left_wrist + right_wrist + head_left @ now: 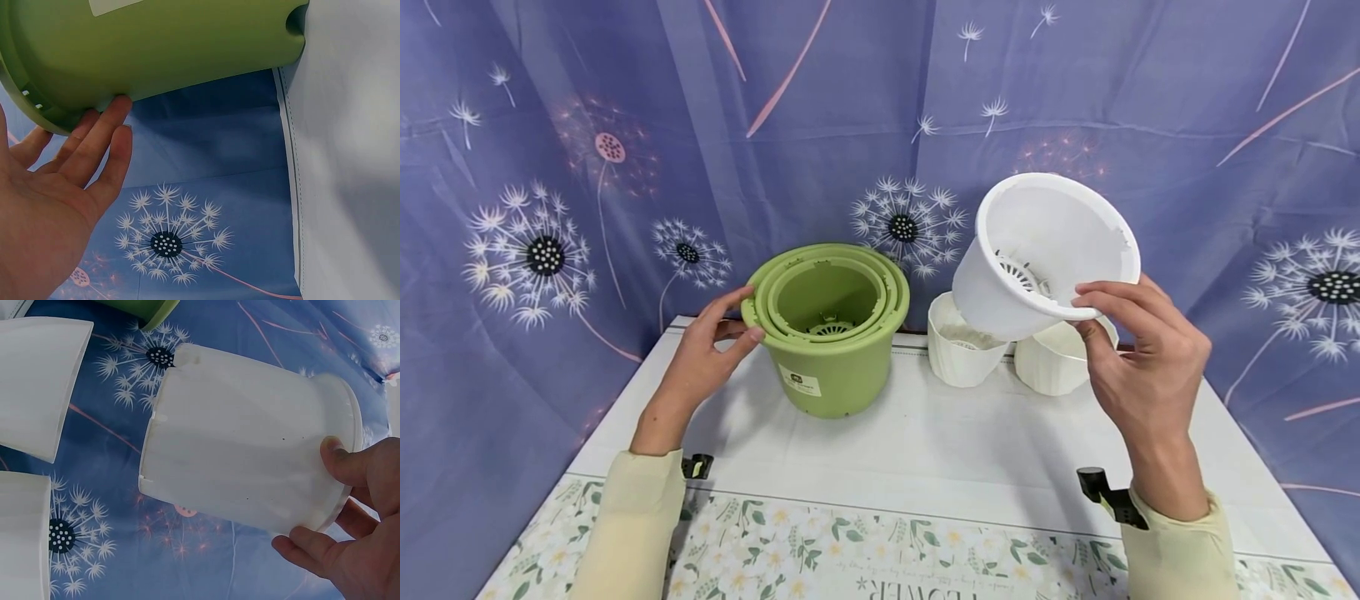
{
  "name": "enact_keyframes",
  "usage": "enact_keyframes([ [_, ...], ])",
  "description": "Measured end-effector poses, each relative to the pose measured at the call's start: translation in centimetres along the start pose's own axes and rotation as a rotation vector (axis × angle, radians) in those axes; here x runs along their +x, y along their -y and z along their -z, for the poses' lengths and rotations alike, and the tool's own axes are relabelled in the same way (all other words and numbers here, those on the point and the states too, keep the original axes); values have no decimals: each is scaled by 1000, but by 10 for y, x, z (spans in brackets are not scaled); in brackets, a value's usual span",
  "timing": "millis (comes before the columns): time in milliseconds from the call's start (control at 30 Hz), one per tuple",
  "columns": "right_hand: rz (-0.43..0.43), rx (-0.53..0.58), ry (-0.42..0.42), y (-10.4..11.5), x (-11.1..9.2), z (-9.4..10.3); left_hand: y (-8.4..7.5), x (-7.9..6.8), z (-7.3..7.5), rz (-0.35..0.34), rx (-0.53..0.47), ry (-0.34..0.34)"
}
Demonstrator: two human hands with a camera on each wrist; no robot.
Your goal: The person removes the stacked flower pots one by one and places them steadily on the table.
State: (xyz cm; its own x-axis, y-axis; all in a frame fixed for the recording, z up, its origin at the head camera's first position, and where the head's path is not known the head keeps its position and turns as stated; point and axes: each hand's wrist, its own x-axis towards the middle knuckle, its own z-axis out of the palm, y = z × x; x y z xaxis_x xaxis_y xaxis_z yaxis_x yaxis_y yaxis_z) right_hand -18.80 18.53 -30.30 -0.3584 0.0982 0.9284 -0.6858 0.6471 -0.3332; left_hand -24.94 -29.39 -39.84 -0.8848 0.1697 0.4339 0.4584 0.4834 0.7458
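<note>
My right hand [1150, 350] holds a white plastic flowerpot [1060, 242] by its rim, thumb outside and fingers over the edge. Lifted above the table, the pot tilts with its mouth toward me, showing slots in its base. Its outer wall [237, 437] fills the middle of the right wrist view. My left hand [703, 350] touches the rim of a green flowerpot [835, 375] at its left side, fingers [94, 147] extended just below the rim. Smaller green pots [827, 296] are nested inside it. A pale label [800, 381] is on its front.
Two smaller cream-white pots, a left one [962, 358] and a right one [1052, 367], stand at the back of the table, below the lifted pot. The white table covering [880, 450] has a floral front strip [775, 550]. A blue dandelion curtain [820, 125] hangs behind.
</note>
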Motion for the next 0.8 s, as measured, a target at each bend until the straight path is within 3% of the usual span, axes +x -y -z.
enact_keyframes([
  [433, -49, -73, -17, -8, 1, 10, 1, 1, -1, -11, -18, -4],
  [800, -56, -69, -59, -7, 5, 17, 1, 1, -1, 1, -2, -5],
])
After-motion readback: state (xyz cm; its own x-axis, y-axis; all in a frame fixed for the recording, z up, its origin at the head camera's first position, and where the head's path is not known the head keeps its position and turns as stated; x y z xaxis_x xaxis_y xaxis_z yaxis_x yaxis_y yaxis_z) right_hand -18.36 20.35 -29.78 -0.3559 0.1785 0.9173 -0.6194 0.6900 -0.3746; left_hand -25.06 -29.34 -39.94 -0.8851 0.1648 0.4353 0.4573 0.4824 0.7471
